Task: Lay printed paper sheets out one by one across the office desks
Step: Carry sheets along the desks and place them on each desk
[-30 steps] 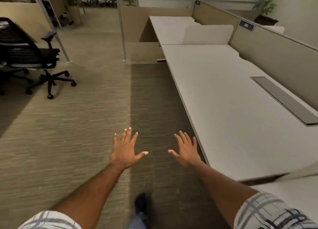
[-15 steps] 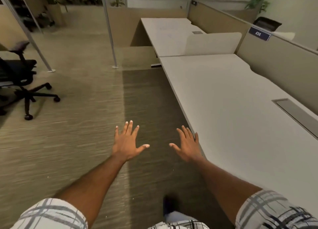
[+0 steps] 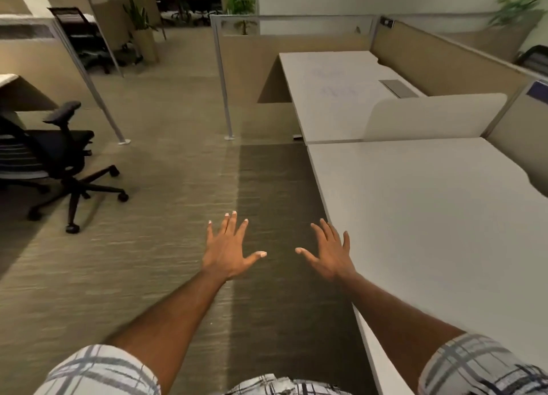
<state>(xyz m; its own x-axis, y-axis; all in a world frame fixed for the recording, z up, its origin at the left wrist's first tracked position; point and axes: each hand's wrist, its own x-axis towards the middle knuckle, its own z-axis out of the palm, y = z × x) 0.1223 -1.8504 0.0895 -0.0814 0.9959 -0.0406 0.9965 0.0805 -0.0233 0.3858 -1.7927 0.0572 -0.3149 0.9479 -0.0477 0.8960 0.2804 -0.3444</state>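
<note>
My left hand (image 3: 228, 250) and my right hand (image 3: 330, 252) are stretched out in front of me over the carpet, palms down, fingers spread, holding nothing. The right hand hangs just left of the front edge of the near white desk (image 3: 430, 216). Beyond a low cream divider (image 3: 433, 117) lies a second white desk (image 3: 332, 92) with faint sheets of paper (image 3: 335, 83) on its top, too blurred to read.
A black office chair (image 3: 59, 160) stands on the carpet at the left. Metal partition posts (image 3: 224, 89) rise ahead, with tan cubicle panels (image 3: 444, 62) behind the desks. Potted plants and more chairs stand far back.
The view has moved forward along the desks and lifted, so the far desk and divider look closer. Both hands keep the same spread pose in front of me.
</note>
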